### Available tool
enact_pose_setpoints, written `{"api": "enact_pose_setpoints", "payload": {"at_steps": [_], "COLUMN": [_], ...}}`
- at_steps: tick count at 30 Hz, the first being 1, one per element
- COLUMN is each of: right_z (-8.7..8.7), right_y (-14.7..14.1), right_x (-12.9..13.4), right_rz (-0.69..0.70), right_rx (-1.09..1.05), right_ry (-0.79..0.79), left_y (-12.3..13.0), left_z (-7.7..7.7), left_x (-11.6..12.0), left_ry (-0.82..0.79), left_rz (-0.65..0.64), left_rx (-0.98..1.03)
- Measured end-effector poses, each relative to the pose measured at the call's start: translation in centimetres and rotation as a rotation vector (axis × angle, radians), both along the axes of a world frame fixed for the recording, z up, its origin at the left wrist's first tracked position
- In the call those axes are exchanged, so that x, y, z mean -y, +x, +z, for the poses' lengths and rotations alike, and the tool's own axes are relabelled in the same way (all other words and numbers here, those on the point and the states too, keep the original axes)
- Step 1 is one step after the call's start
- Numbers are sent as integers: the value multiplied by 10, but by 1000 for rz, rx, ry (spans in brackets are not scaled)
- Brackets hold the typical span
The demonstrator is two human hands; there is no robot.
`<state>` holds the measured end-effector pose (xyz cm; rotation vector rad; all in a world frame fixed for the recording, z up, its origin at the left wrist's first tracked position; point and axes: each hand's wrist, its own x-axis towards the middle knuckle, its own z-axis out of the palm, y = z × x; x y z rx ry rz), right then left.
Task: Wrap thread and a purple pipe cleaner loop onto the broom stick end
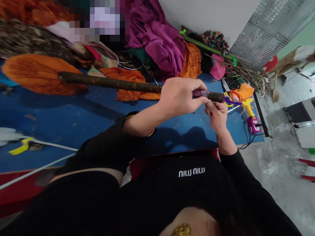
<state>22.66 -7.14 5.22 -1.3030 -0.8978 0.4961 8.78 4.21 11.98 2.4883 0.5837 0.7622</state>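
A long dark stick [110,82] lies across the view above the blue table, with an orange cloth-covered oval [41,74] at its far left end. My left hand [180,95] is wrapped round the stick near its right end, where purple wrapping shows between thumb and fingers. Just right of it, my right hand [217,113] is closed at the underside of the dark ribbed end; its fingertips pinch together, and what they grip is too small to name. A purple strip [231,101] trails from the stick's tip.
Magenta cloth [162,36] and orange cloth [193,60] are heaped behind the blue table [182,139]. Scissors [225,86], a yellow glue gun [248,106] and a purple power box [254,125] sit at the right. Twigs [251,73] lie beyond. White rods [56,145] stick out at lower left.
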Motion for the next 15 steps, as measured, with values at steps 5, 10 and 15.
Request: {"api": "enact_pose_setpoints", "payload": {"at_steps": [5, 10, 15], "right_z": [1, 2, 2], "right_y": [-4, -9, -9], "right_x": [8, 17, 27], "right_rz": [-20, 89, 240], "right_rx": [27, 64, 153], "right_ry": [16, 8, -17], "left_y": [-6, -6, -10], "left_z": [11, 19, 26], "left_x": [2, 5, 7], "left_ry": [2, -37, -89], "left_rz": [16, 48, 42], "left_rx": [-35, -86, -42]}}
